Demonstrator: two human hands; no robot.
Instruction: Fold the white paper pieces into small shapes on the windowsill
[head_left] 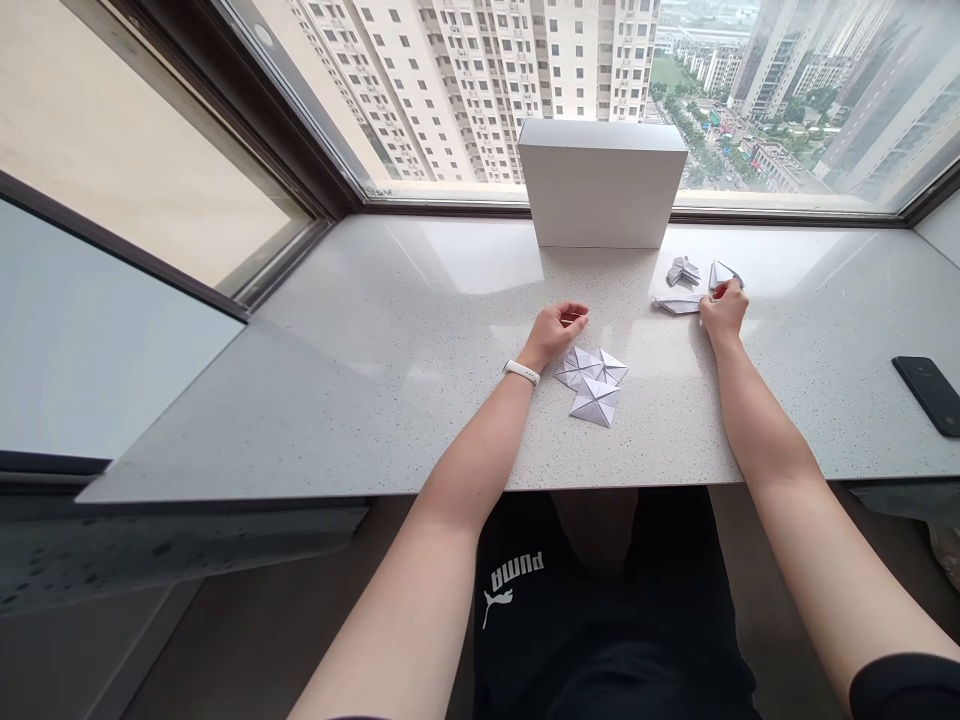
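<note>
My right hand (pixel 724 312) reaches to the far right of the counter, its fingers pinched on a white folded paper piece (pixel 721 272) that stands up at an angle. Just left of those fingers lies a long, narrow folded paper (pixel 677 304). Behind it sits a grey-white origami piece with several points (pixel 683 270). My left hand (pixel 557 333), with a white band (pixel 521 372) at the wrist, rests loosely curled on the counter, thumb apart from the fingers and nothing visible in it. Close in front of it, three square folded papers (pixel 595 401) with creased star patterns lie together, partly overlapping.
A white box (pixel 604 190) stands upright at the back of the speckled white counter (pixel 360 350), against the window. A black phone (pixel 930 394) lies at the right. The counter's front edge runs below my forearms. Dark window frames border the left and back.
</note>
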